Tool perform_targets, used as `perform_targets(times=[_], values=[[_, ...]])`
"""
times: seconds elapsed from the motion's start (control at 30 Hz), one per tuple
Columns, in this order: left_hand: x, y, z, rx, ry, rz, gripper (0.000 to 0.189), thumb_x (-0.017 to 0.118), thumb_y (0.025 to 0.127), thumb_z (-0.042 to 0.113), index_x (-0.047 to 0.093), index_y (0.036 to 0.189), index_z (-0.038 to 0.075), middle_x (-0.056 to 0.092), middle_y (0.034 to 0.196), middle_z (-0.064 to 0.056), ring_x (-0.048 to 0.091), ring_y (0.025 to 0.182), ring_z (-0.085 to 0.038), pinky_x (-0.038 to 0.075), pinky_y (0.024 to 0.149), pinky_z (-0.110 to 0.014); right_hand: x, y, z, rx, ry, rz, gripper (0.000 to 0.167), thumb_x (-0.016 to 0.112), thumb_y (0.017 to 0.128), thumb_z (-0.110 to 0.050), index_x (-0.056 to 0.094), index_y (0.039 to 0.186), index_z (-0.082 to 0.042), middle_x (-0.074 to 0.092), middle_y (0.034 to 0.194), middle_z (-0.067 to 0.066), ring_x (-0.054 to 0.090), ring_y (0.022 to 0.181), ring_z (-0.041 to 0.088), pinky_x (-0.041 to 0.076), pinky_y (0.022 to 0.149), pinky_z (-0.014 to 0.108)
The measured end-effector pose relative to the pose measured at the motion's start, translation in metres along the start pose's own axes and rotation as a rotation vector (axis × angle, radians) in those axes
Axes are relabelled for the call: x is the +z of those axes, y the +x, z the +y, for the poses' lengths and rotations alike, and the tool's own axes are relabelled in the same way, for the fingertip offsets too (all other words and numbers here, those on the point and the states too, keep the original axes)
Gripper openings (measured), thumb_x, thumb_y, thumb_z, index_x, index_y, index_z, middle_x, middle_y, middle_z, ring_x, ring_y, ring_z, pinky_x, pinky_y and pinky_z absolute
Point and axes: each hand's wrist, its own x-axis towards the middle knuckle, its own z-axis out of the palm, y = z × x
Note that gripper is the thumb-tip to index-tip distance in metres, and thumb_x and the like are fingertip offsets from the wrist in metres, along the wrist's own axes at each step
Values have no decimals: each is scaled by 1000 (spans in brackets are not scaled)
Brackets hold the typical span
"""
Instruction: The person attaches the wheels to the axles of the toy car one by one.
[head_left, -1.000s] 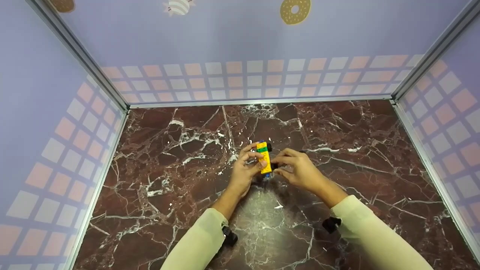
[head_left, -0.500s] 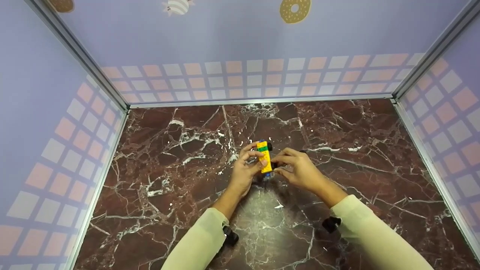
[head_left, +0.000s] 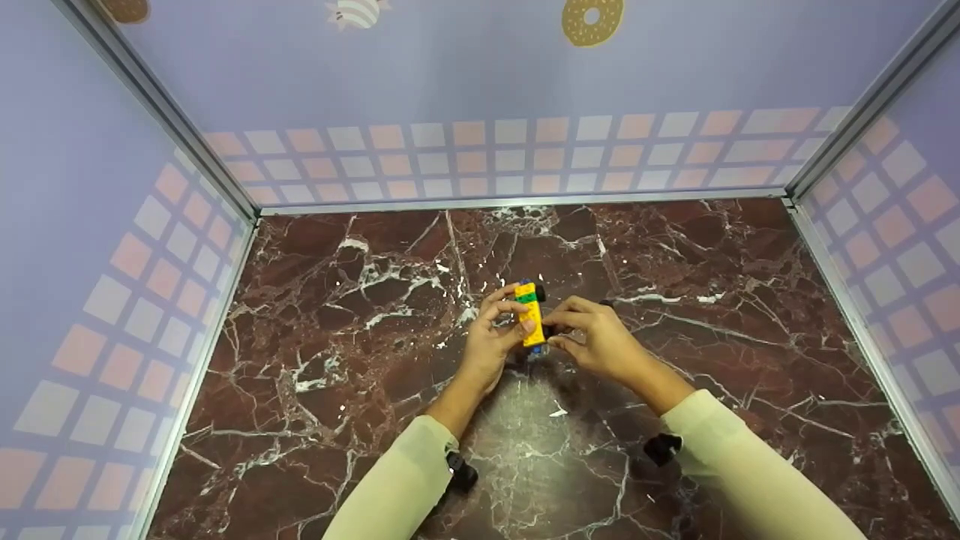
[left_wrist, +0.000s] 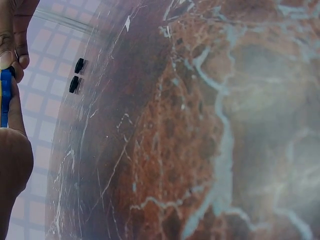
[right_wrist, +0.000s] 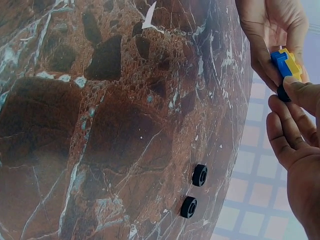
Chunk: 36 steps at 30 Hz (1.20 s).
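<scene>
Near the middle of the head view, my left hand point(head_left: 489, 337) grips a small brick-built toy car point(head_left: 530, 311). Its top is yellow with a green strip, and blue shows underneath. A black wheel point(head_left: 540, 293) sits at the car's far right corner. At the near right corner, my right hand point(head_left: 600, 334) pinches another black wheel point(right_wrist: 283, 93) between thumb and fingers, right against the blue side point(right_wrist: 283, 64) in the right wrist view. Fingers partly cover that wheel. Only an edge of the blue side point(left_wrist: 6, 97) appears in the left wrist view.
Two loose black wheels, one nearer point(right_wrist: 189, 207) and one beside it point(right_wrist: 199, 175), stand on the dark red marbled table point(head_left: 337, 450). In the head view the right hand mostly hides them. Lilac panels with a checked band point(head_left: 510, 157) enclose the back and sides.
</scene>
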Motion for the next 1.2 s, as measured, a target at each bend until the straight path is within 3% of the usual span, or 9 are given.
perform_targets(times=[0.87,1.2], values=[[1,3,-1,-2,28,9,35,81,95,-3,60,119,-17,42,169,-19,72,119,-29,69,93,-29,-2,1,4,24,-9,-28,27,88,91,-2,82,117,0,76,112,14,77,100,30,69,89,45],[1,0,-2,-10,41,8,35,81,95,-5,59,119,-18,39,171,-23,74,114,-29,69,91,-29,0,-1,6,37,42,-62,27,87,91,0,81,118,1,76,113,15,79,101,32,70,93,43]])
